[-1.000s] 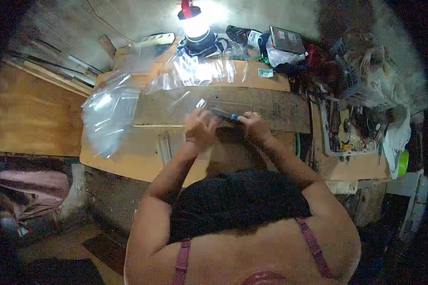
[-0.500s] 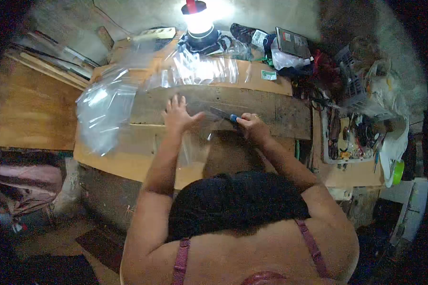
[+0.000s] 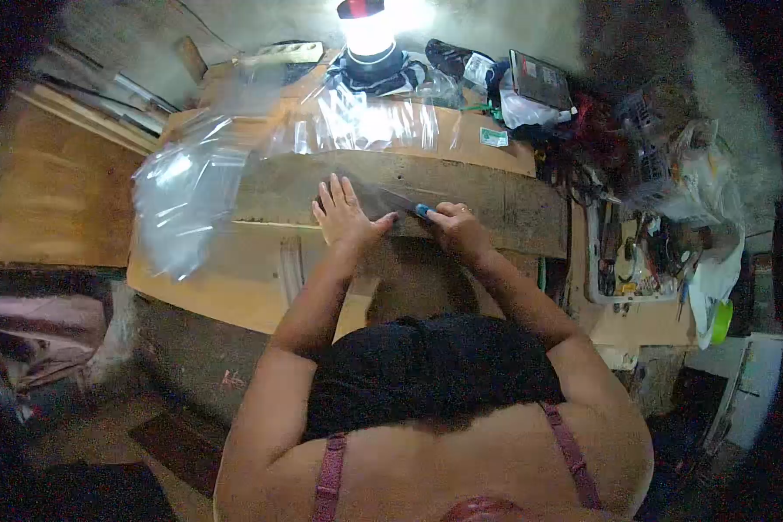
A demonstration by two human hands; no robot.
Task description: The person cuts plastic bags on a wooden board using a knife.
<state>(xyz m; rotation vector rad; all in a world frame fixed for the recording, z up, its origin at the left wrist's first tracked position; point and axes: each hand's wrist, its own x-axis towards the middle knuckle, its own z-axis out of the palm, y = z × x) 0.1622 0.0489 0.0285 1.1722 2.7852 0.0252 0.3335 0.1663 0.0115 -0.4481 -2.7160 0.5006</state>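
My left hand (image 3: pixel 346 217) lies spread on a grey-brown wooden board (image 3: pixel 496 204), its thumb stretched toward the right. Clear plastic film, hard to make out, seems to lie under and near that hand. In my right hand (image 3: pixel 458 230) is the blue handle of a knife (image 3: pixel 424 211). Its dark, thin blade points left and up, low over the board or touching it, just right of my left thumb. A pile of clear plastic sheets (image 3: pixel 187 204) rests to the left of my hands.
A lit lamp (image 3: pixel 367 39) stands at the back, with more shiny plastic (image 3: pixel 365 122) before it. Cardboard (image 3: pixel 209 261) covers the table. At the right are a tray of small tools (image 3: pixel 635 291), a green roll (image 3: pixel 720 322), a grey crate (image 3: pixel 652 165) and bags.
My left hand has moved right, closer to the knife, with its fingers nearer together. The knife in my right hand has shifted slightly left and up.
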